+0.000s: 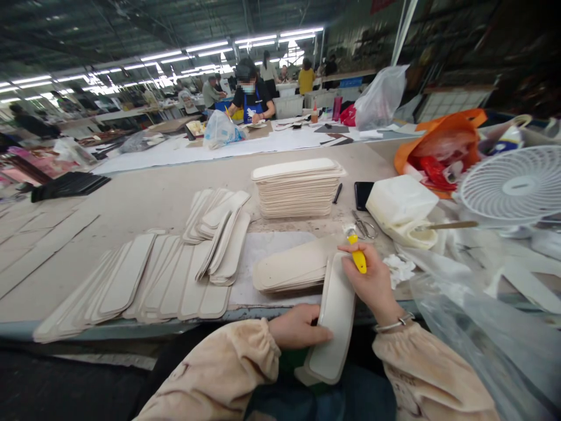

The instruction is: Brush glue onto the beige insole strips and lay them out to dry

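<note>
- While the left hand [295, 327] grips a rounded cream panel [339, 316] at lower centre, the right hand [370, 279] holds a yellow-handled brush [359, 258] beside its upper end.
- Similar panels [298, 196] stand stacked near frame centre.

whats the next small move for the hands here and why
Probably smooth down the upper end of the white panel with the right hand: that hand is already there, the left hand grips the panel's left edge, and the yellow-handled brush points away from it.

Rows of lit strip lights [207, 46] hang beneath a dark ceiling [131, 23] above broad worktables [140, 190].
</note>
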`<state>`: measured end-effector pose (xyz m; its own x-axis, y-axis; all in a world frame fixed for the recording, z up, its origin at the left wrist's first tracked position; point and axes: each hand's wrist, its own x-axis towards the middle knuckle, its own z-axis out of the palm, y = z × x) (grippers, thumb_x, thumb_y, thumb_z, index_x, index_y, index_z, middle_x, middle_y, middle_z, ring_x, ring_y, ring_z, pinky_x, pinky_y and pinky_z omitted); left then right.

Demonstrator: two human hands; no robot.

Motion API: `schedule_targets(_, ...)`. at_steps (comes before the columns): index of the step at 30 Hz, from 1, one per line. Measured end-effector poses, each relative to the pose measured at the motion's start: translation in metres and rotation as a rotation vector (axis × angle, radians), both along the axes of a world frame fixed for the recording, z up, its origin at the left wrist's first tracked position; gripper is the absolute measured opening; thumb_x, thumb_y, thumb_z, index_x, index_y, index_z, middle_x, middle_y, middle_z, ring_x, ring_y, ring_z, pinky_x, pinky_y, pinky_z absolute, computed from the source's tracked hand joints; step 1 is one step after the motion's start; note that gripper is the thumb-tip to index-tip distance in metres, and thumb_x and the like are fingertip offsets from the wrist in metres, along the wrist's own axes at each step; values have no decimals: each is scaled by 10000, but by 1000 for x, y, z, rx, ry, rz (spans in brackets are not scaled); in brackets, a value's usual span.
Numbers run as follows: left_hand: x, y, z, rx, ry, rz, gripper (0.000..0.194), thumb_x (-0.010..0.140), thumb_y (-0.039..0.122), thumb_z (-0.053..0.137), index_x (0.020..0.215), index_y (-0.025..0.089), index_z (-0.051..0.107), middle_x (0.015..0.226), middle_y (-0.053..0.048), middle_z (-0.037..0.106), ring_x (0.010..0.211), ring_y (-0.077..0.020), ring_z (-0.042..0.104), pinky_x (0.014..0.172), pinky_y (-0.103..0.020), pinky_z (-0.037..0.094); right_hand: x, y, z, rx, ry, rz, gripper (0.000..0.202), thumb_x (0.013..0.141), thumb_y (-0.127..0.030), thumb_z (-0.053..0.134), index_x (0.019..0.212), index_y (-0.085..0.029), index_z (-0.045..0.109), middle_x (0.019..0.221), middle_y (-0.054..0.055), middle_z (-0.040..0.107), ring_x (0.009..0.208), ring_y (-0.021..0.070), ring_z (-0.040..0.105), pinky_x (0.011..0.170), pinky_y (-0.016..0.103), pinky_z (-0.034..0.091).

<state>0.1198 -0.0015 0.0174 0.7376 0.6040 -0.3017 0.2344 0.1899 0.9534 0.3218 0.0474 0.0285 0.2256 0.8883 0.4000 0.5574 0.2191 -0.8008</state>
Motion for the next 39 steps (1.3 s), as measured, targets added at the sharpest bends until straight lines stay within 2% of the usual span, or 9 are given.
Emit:
schedule_targets(6, 0, 0, 1, 11, 9, -4, 432, 768, 402, 637, 1059, 84, 664, 983, -100, 684, 901, -251, 616, 810, -358, 521, 0, 0, 0, -14, -2, 6, 214, 788, -290, 588, 995, -236, 596, 997, 16, 721, 716, 166, 635, 643, 282, 485)
schedule_targets(11, 1, 0, 4, -2, 1, -5, 447, 780, 432, 642, 1070, 93, 668, 992, -93, 690, 904, -243, 619, 820, -345, 519, 1, 0, 0, -22, 0, 9, 215, 793, -308, 582, 992, -230, 594, 1004, 28, 719, 759, 185, 651, 669, 304, 501)
schedule_targets(17, 1, 0, 4, -32, -20, 0, 503, 782, 502, 650, 1073, 92, 673, 983, -97, 689, 886, -239, 619, 817, -350, 516, 2, 1, -2, -28, 37, 26, 213, 803, -299, 592, 1006, -239, 573, 1005, 24, 719, 820, 200, 659, 775, 347, 511)
schedule_targets(26, 2, 0, 6, -13, 11, -11, 545, 778, 519, 637, 1077, 65, 666, 975, -116, 681, 881, -247, 618, 815, -356, 517, 2, -1, -2, -17, 25, 28, 201, 808, -309, 593, 995, -239, 578, 1007, 19, 715, 752, 179, 640, 681, 306, 493)
schedule_targets(33, 1, 2, 5, 39, 45, -41, 490, 804, 482, 596, 1073, 78, 665, 954, -87, 674, 864, -221, 602, 784, -311, 514, 8, -3, -10, -16, 27, 27, 220, 815, -318, 606, 1023, -249, 588, 1022, 18, 704, 865, 203, 650, 747, 324, 492)
schedule_targets(39, 2, 4, 5, 116, 82, -68, 470, 823, 490, 579, 1054, 92, 676, 960, -74, 674, 868, -208, 597, 780, -279, 504, 8, 2, -5, 8, 37, 66, 208, 824, -329, 593, 1015, -250, 565, 1009, 20, 708, 802, 190, 648, 716, 320, 504)
